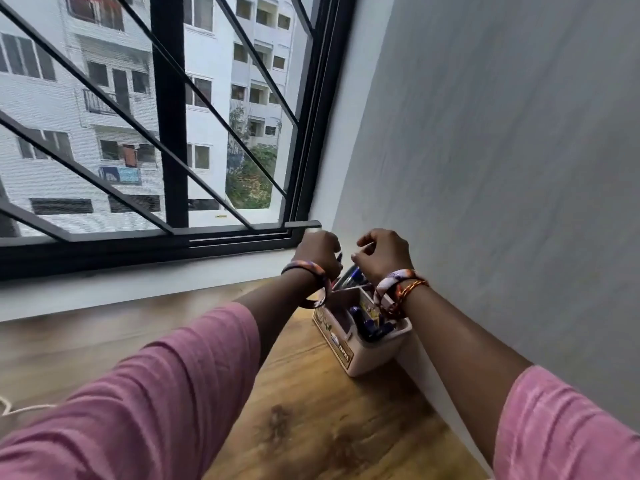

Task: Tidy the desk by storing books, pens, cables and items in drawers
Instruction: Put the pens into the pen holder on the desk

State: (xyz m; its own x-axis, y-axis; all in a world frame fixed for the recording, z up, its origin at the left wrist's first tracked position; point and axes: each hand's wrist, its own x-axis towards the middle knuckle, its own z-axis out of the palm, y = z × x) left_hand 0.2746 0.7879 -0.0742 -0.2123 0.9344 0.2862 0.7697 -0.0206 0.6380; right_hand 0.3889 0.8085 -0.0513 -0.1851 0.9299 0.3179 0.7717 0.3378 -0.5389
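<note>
A: Which step is this?

B: Sorting the pens, I judge. Both hands are above the white rectangular plastic organiser box (pixel 360 341), which stands on the wood-grain desk top (pixel 311 410), right against the smooth grey wall (pixel 502 168).

A: And the grips?

B: The left hand (pixel 320 249) has its fingers curled round a dark blue pen (pixel 339 257); only the pen's tip shows past the knuckles. The right hand (pixel 382 252) is just beside it, fingers bent, thumb and forefinger close together. Whether they pinch anything I cannot tell.

A: Where are the rest of the pens?

B: Directly under the right hand, a cluster of glossy blue and black pens (pixel 353 273) stands in the far compartment. Nearer the wrists, the front compartment holds dark cylindrical items (pixel 367 327), too blurred to name. The box front carries printed stickers.

A: Next move?

B: Probably lifting the gathered pens clear, then carrying them to a drawer; none is in sight. Smooth, slim barrels slip, so a firm bundle grip suits.
</note>
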